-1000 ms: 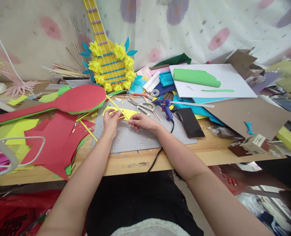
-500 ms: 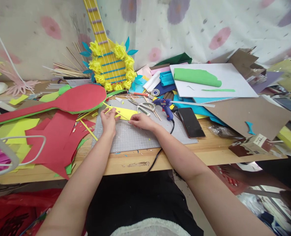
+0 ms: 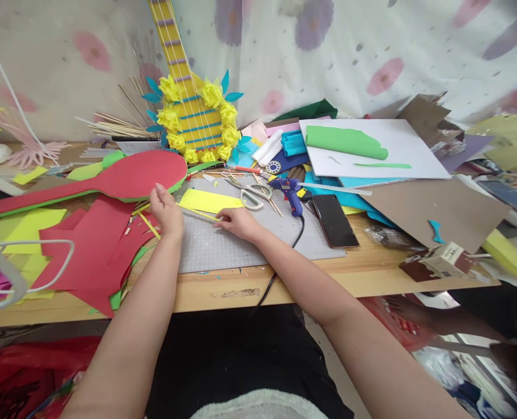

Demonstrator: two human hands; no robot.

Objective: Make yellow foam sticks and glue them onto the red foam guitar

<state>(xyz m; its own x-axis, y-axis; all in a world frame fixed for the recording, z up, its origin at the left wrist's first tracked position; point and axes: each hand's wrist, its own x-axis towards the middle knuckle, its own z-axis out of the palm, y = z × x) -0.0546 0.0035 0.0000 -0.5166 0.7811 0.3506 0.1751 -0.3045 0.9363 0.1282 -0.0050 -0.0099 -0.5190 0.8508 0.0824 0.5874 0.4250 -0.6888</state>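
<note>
A thin yellow paper strip (image 3: 199, 215) stretches between my two hands above the grey cutting mat (image 3: 215, 253). My right hand (image 3: 238, 223) pinches its right end between thumb and fingertips. Its left end runs into my left hand (image 3: 167, 214), whose fingers are curled around it and partly hidden. That hand is beside the rounded end of a red and green guitar-shaped piece (image 3: 140, 174), overlapping its edge. Behind the strip lies a flat yellow paper piece (image 3: 210, 201). Scissors (image 3: 254, 195) with pale handles are just beyond my right hand.
A blue glue gun (image 3: 290, 195) and a phone (image 3: 335, 220) lie right of the hands. A yellow flowered paper guitar (image 3: 197, 122) stands at the back. Red paper scraps (image 3: 92, 250) cover the left; a white board (image 3: 372, 166) and cardboard (image 3: 442, 215) fill the right.
My left hand has moved left, to the edge of the red piece. My right hand has shifted slightly left and lower. The strip is now stretched out between them.
</note>
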